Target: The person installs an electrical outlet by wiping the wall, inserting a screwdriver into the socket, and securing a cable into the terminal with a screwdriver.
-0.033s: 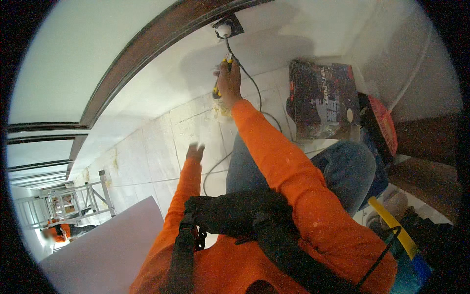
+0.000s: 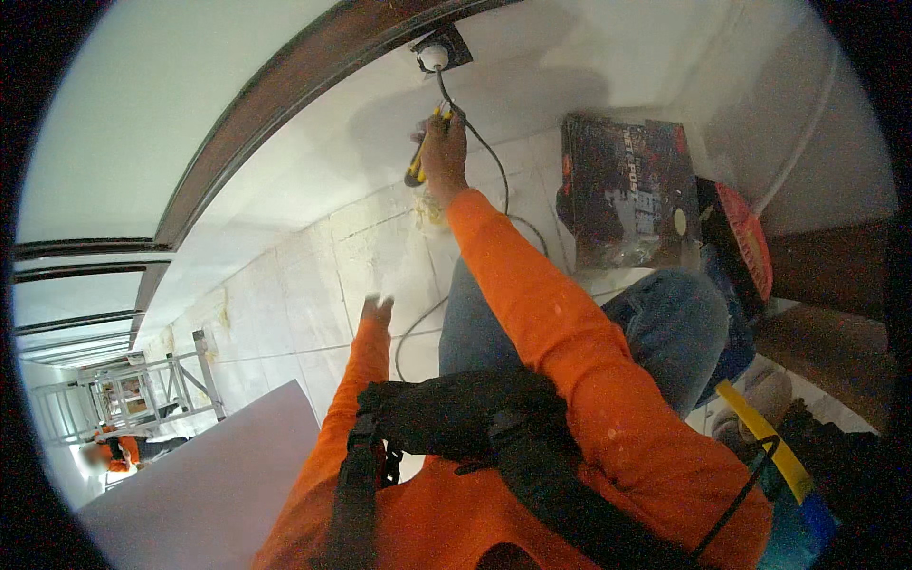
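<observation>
My right hand (image 2: 445, 152) is closed around pliers with yellow and black handles (image 2: 415, 175), held low before the wall. The metal tip points toward a grey cable (image 2: 487, 152), which passes beside my fingers; whether the jaws touch it, I cannot tell. That cable runs up into a round white fitting (image 2: 433, 57) set in a dark square opening (image 2: 459, 44) in the wall. Lower and to the left, my left hand (image 2: 377, 311) hovers over the floor tiles, fingers slightly apart and blurred, with nothing visible in it.
A dark printed box (image 2: 627, 190) stands right of my hand, beside a red and black item (image 2: 743, 237). The cable loops over the tiles by my knee. A pale panel (image 2: 209, 465) lies left, with metal scaffolding (image 2: 142, 389) and another person (image 2: 123, 451) beyond.
My left hand has dropped slightly toward me. The pliers have tilted a little in my right hand, their handles shifting left and up.
</observation>
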Demonstrator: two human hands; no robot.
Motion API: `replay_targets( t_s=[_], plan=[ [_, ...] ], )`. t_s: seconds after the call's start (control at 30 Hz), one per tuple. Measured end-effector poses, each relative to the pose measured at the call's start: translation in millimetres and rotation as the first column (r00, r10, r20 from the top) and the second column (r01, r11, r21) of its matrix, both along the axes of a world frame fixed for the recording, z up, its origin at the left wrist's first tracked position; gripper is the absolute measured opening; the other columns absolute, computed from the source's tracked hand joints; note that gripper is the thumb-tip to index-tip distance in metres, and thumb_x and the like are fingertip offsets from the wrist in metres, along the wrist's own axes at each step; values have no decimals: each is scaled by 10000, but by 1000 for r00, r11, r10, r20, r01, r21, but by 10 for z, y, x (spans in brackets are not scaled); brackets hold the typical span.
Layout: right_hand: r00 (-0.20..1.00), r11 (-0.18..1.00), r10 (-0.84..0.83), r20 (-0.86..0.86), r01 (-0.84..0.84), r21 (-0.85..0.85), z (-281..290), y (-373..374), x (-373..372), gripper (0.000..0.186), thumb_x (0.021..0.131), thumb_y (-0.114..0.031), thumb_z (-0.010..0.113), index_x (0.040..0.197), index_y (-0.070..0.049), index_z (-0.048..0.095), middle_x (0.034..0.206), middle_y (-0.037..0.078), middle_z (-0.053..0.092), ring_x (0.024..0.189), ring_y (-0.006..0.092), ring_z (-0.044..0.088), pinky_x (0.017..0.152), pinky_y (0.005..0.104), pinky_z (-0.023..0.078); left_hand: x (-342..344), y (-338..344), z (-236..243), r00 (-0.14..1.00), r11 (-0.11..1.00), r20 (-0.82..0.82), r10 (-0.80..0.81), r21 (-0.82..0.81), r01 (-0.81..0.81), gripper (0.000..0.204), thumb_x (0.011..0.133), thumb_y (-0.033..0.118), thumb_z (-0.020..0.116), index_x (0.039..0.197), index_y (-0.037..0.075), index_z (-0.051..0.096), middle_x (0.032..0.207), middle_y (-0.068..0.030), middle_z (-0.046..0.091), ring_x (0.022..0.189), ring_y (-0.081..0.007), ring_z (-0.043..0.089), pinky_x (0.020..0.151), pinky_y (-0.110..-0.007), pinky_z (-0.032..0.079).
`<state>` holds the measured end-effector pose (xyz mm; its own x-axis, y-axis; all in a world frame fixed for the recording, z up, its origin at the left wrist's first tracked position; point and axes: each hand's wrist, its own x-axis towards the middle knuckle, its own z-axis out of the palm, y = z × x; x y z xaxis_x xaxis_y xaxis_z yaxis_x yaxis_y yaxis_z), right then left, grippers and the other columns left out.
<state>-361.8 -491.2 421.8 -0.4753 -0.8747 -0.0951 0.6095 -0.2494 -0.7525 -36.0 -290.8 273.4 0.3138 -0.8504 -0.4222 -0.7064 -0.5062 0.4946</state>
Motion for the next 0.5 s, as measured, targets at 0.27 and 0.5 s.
replay_targets(
  t_s=[0.27,0.5],
  plan=[
    [979,982,-168,119,176,-65,133,-192,-198,176,912,-203,420,1016,-81,346,721,62,491,570,158,550,514,292,472,112,1553,417,553,829,792,257,113,-547,634,699,484,659,1065,-28,574,1025,-192,612,977,-303,584,830,-379,465],
    [990,993,-120,74,119,24,290,-137,-200,131,884,-141,391,984,-80,332,665,54,477,501,160,527,465,289,462,357,1874,600,609,791,751,255,200,-579,621,698,497,655,1043,-15,585,1005,-179,617,962,-294,588,827,-376,465]
  ],
)
